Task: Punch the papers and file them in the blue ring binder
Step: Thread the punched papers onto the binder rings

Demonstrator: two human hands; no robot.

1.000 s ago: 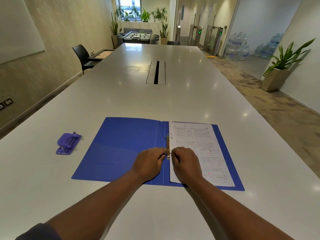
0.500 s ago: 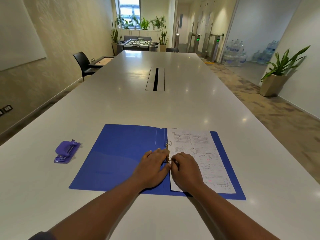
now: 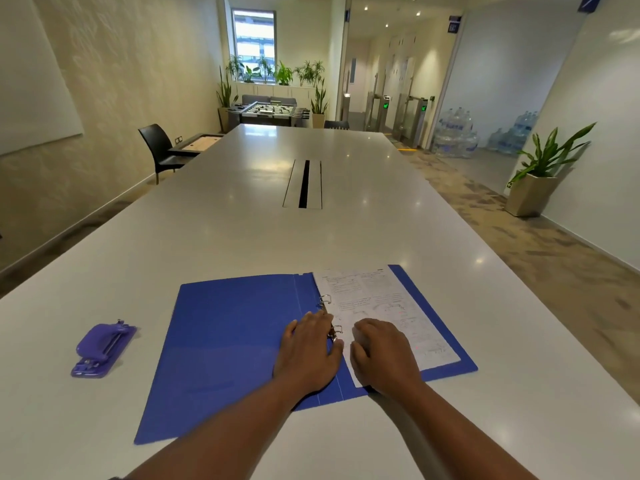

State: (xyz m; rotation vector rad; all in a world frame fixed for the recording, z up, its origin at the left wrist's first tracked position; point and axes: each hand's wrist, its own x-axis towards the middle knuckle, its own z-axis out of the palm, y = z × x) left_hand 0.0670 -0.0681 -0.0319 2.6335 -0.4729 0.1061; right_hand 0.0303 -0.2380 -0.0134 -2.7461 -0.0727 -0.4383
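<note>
Two bare hands rest close together at the spine of an open blue ring binder [image 3: 235,341]. The left hand [image 3: 308,355] lies palm down, fingers loosely spread, on the binder's inside cover just left of the metal rings [image 3: 330,317]; its fingertips reach the ring mechanism, and whether they press a ring can't be told. The right hand [image 3: 381,358] lies flat, fingers curled slightly, on the near left corner of the papers [image 3: 381,306], holding nothing. The papers, printed w/ text and diagrams, sit on the binder's right half, under and beyond the right hand, w/ their left edge at the rings. One ring shows just beyond the left fingertips, the other between the two hands.

Both forearms come in from the bottom edge and angle toward each other, wrists low over the table.

A purple hole punch [image 3: 104,348] sits well to the left of the left hand, apart from the binder.

Everything lies on a long pale-grey table [image 3: 242,220] stretching away from the hands, w/ a cable slot [image 3: 304,184] set in its middle far ahead. Beyond: a black chair [image 3: 159,147] to the far left, a foosball table [image 3: 270,110] and potted plants under a window at the far end, and a plant in a square pot [image 3: 533,188] far right.
</note>
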